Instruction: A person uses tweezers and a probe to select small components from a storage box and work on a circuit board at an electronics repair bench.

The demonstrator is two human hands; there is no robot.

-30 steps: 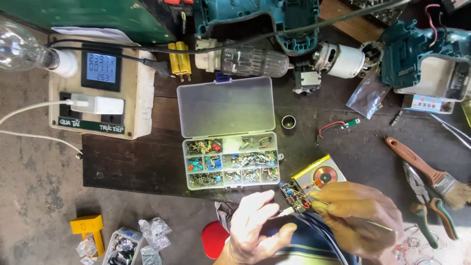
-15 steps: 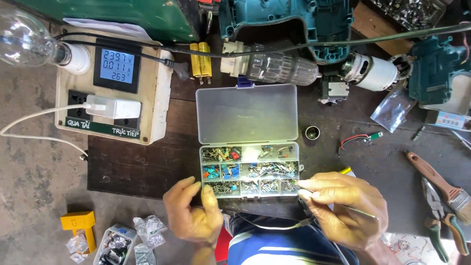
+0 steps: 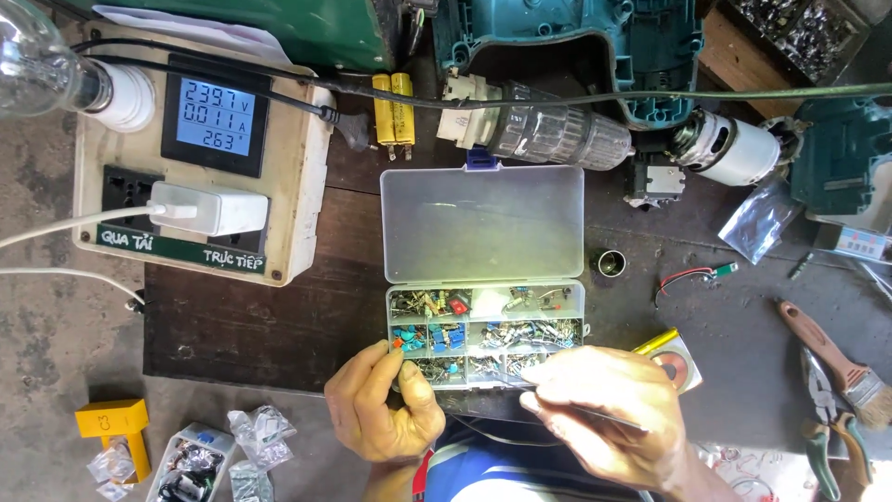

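A clear plastic component box [image 3: 569, 327] lies open in the middle of the bench, its lid [image 3: 483, 223] folded back. Its compartments hold several small electronic parts. My left hand [image 3: 386, 404] rests at the box's front left corner with the fingertips pinched together over the nearest compartment; I cannot make out anything between them. My right hand [image 3: 609, 414] is at the front right edge and grips thin metal tweezers [image 3: 595, 416], whose tips point left over the front compartments.
A cream power meter box [image 3: 293, 186] with a lit display, a plugged white adapter [image 3: 209, 209] and a bulb [image 3: 32, 65] stands at the left. Behind the box lie a drill gearbox [image 3: 548, 130], a motor [image 3: 734, 149] and teal housing [image 3: 595, 56]. Pliers [image 3: 827, 428] and a brush [image 3: 836, 363] lie right; small bags [image 3: 260, 432] lie front left.
A second ago both hands held a small circuit board in front of the box. Now the board is out of sight, and the left hand has moved up to the box's front left corner.
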